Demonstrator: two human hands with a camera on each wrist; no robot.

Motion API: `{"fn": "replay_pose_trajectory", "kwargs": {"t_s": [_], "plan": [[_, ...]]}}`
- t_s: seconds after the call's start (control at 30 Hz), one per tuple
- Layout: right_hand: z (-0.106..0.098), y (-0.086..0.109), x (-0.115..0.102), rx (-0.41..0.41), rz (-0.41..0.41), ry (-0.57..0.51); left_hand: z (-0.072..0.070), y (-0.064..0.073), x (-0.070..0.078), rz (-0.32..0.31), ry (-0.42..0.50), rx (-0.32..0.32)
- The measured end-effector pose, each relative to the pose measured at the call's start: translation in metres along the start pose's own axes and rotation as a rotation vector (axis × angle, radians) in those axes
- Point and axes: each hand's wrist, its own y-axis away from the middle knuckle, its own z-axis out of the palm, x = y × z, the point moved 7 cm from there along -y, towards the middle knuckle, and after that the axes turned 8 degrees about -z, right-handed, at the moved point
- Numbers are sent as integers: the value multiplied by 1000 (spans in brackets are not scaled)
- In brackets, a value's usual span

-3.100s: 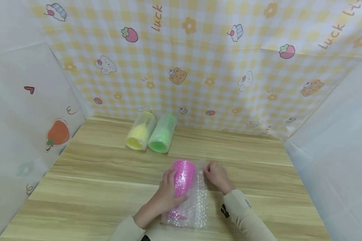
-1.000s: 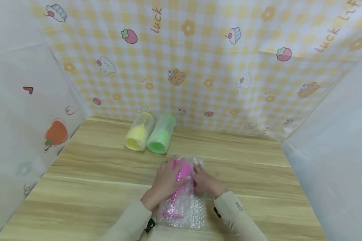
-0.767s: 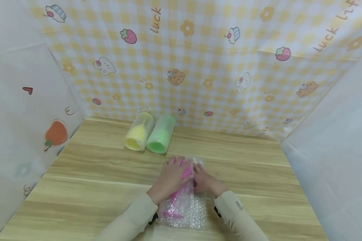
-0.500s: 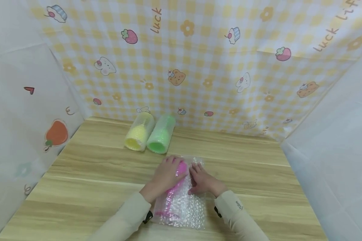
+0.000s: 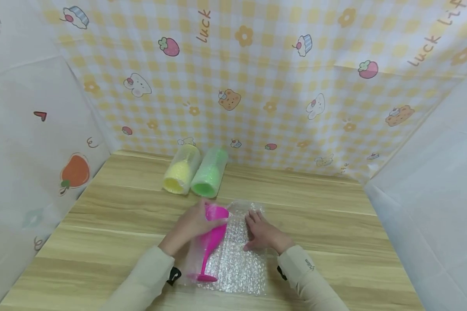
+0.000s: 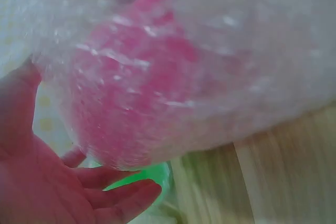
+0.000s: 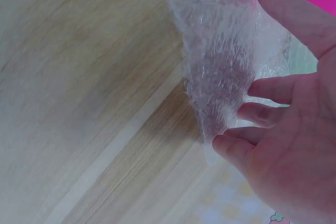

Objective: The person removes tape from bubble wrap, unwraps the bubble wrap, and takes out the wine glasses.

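A bright pink plastic goblet [image 5: 215,233] lies on its side on a sheet of bubble wrap [image 5: 239,263], its foot toward the near edge. My left hand [image 5: 190,226] holds the goblet's bowl, thumb across its right side and fingers around the left. In the left wrist view a layer of bubble wrap covers the pink bowl [image 6: 131,93] beside that hand. My right hand [image 5: 262,232] rests with fingers spread on the wrap to the right of the goblet. The right wrist view shows its fingertips [image 7: 233,148] pressing the wrap near its edge.
Two wrapped goblets, a yellow one [image 5: 180,170] and a green one [image 5: 210,172], lie side by side at the back of the wooden table [image 5: 315,207]. A checked cloth [image 5: 253,77] hangs behind, with pale sheets on both sides.
The goblet has shifted left with my left hand, baring more flat bubble wrap on its right. My right hand went from the wrap's right edge to lying spread on it, then stayed there.
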Motion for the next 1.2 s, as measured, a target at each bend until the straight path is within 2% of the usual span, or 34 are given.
{"fn": "replay_pose_trajectory", "kwargs": {"t_s": [0.1,0.4,0.5,0.63,0.8,0.97,1.13,1.2], "plan": [[0,1,0,-5,6,-5,-3,1,-6,-21,-9,-1],[1,1,2,-17,13,-15,-14,3,-16,21,-5,32],[1,2,3,-20,14,-16,-18,6,-17,59,-39,42],[2,2,3,-27,20,-24,-21,11,-16,137,-23,33],[1,4,2,-28,21,-35,-25,14,-21,217,109,-45],[0,6,1,-23,13,-46,-32,13,-36,291,253,-155],[-1,9,2,-24,-3,-42,-36,9,-66,220,358,-317],[0,11,3,-24,-6,-35,-38,9,-77,185,380,-356]]}}
